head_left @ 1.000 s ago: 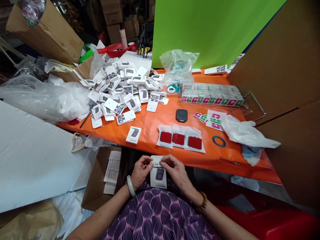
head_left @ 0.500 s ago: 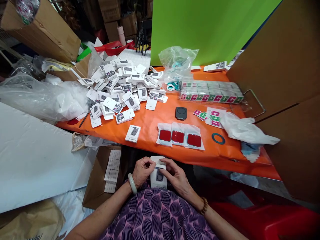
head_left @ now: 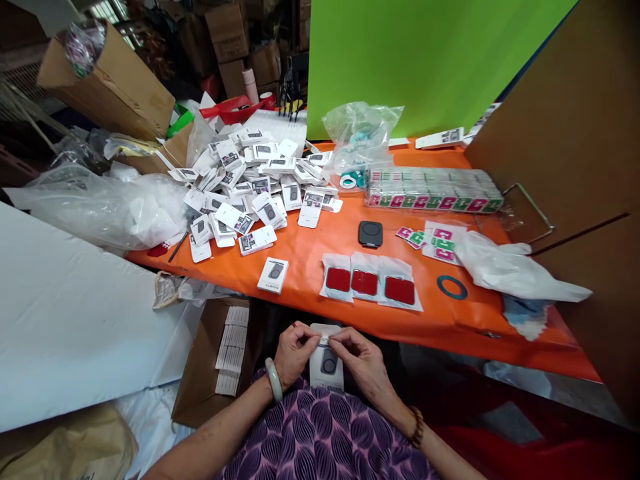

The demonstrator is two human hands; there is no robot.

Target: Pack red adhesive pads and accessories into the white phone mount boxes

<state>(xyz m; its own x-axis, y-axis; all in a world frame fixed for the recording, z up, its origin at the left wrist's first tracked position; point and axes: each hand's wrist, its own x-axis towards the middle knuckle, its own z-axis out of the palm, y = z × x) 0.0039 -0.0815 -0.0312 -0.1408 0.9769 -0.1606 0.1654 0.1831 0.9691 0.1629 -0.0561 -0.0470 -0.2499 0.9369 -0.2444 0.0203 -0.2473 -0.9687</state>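
A white printed box [head_left: 327,373] with a dark ring-shaped device pictured on its front is held upright at my lap, its top flap raised. My left hand [head_left: 294,353], with a pale bangle at the wrist, pinches thumb and forefinger at the box's top left. From the other side my right hand [head_left: 364,360], wearing a beaded bracelet, has its thumb and forefinger closed at the top right. The two pinches nearly meet over the box's mouth, where a small whitish bit shows that I cannot make out. Another such box [head_left: 273,275] lies near the table's front edge.
Many similar boxes are heaped on the orange table [head_left: 300,307]. Red-faced pads [head_left: 365,283], a black square device [head_left: 371,233], a dark ring [head_left: 452,287] and wrapped sticker packs [head_left: 434,190] lie to the right. A carton [head_left: 193,383] of stacked white boxes stands below left.
The fingertips of both hands have drawn closer together at the top of the box. The whole view has shifted slightly, so the table appears lower and further right.
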